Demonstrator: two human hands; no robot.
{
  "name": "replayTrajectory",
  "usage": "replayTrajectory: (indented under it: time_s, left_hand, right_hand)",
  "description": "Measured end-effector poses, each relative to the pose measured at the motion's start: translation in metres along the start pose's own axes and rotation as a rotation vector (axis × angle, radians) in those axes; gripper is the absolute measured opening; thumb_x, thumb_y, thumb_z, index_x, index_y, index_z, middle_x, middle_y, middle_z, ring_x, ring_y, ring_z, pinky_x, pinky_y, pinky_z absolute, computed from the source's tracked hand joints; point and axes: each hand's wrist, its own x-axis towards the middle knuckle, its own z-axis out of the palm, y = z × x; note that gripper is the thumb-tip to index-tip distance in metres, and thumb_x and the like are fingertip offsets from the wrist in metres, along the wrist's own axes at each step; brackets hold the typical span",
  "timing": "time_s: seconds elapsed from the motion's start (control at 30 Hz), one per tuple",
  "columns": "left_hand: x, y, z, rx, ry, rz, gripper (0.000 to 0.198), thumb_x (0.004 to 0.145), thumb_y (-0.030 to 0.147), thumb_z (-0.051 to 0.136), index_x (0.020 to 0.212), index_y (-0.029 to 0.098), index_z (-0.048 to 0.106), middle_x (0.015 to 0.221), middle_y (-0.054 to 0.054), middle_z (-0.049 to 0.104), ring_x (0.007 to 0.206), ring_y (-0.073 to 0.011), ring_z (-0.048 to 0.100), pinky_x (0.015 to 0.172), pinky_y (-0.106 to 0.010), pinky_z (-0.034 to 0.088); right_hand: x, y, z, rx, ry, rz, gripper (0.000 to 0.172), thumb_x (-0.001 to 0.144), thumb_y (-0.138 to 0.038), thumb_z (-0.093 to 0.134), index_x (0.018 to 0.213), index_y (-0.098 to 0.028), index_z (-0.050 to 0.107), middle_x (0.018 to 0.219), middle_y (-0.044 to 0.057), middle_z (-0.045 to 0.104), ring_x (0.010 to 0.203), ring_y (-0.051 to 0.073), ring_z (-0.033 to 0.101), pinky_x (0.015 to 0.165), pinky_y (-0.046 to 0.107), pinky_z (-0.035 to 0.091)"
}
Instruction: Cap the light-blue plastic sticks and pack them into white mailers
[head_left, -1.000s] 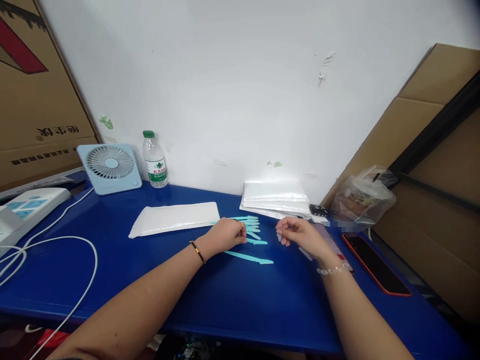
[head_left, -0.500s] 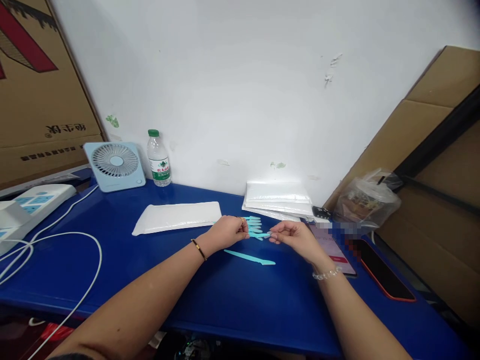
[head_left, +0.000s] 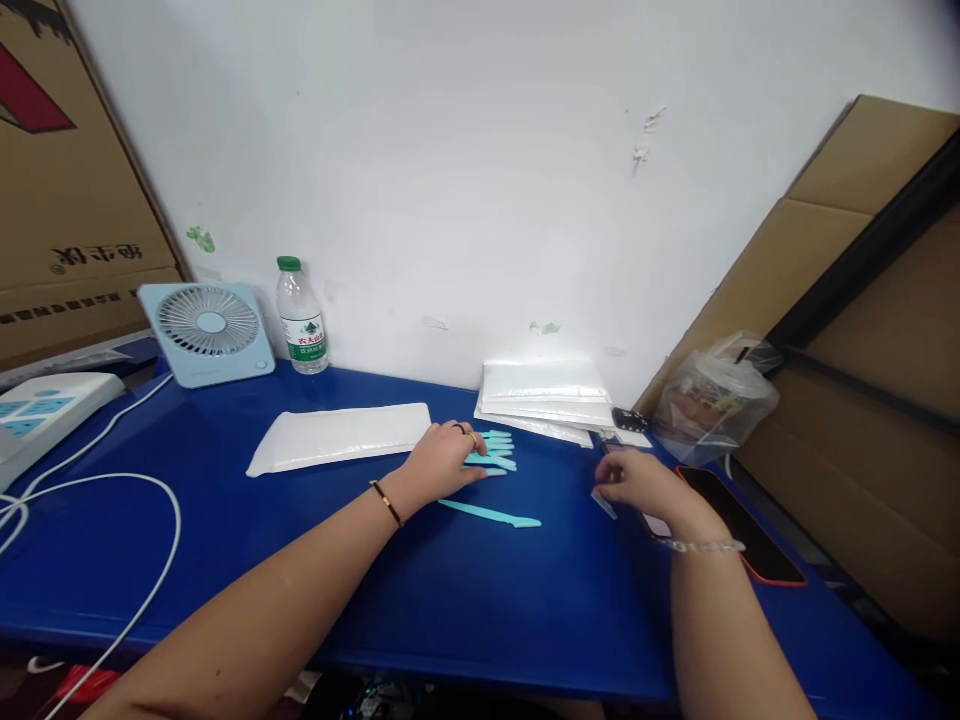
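White wall point(head_left: 450, 150) behind, big cardboard sheets leaning at far left point(head_left: 67, 180) and right point(head_left: 862, 330)

Blue tabletop point(head_left: 300, 560) carries everything

Flat white mailer point(head_left: 337, 437) lies left of centre, its right end just beside the left hand. Stack of white mailers point(head_left: 547, 392) sits at the back against the wall, beyond both hands

Small blue fan point(head_left: 206, 330) stands upright back left, water bottle point(head_left: 300, 318) with green cap upright just right of it. White power strip point(head_left: 45, 412) at the left edge, white cable point(head_left: 112, 477) looping over the tabletop near it

Clear plastic bag point(head_left: 712, 395) back right, by the cardboard. Phone in red case point(head_left: 750, 540) lies face up just right of the right hand

Left hand point(head_left: 439, 462): palm down, fingers loosely spread and laid on the near end of a fan of teal sticks point(head_left: 499, 448), pressing rather than gripping, nothing closed in the hand. The fan lies mid tabletop, between the flat mailer and the stack

Right hand point(head_left: 641, 487): apart from the sticks, off to the right, fingers curled in toward the thumb; cannot tell if they pinch anything

Lone teal stick point(head_left: 491, 514) lies flat on its own just in front of the left hand, not touched

Small pale sliver point(head_left: 604, 503) on the tabletop right under the right fingertips, contact unclear
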Motion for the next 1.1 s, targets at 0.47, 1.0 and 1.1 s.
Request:
replayTrajectory:
  time_s: [0.47,1.0,1.1]
  left_hand:
    - [-0.009,0.015,0.004,-0.206,-0.209,0.083,0.008,0.084,0.026,0.053,0.083,0.019,0.058,0.077,-0.001,0.064,0.071,-0.0154,0.057,0.060,-0.024,0.036]
    - [-0.002,-0.001,0.004,-0.427,-0.003,-0.078,0.034,0.088,0.047,0.044,0.095,0.021,0.064,0.096,-0.002,0.065,0.088,-0.0178,0.059,0.076,-0.025,0.044]
    - [-0.002,-0.002,0.006,-0.332,0.007,-0.089,0.032,0.086,0.045,0.048,0.099,0.022,0.065,0.098,-0.003,0.065,0.089,-0.0195,0.059,0.075,-0.027,0.044]
  right_hand:
    - [0.007,-0.033,0.024,0.866,-0.014,-0.236,0.028,0.073,-0.040,0.068,0.084,-0.019,0.054,0.069,0.001,0.064,0.065,0.016,0.066,0.060,0.028,0.052]
    - [0.002,-0.049,0.028,0.820,0.279,-0.455,0.015,0.068,-0.033,0.075,0.074,-0.020,0.072,0.091,0.008,0.072,0.086,0.023,0.067,0.080,0.039,0.056]
    - [0.001,-0.050,0.030,0.684,0.350,-0.527,0.008,0.073,-0.028,0.070,0.071,-0.020,0.071,0.085,0.007,0.072,0.085,0.022,0.067,0.077,0.038,0.055]
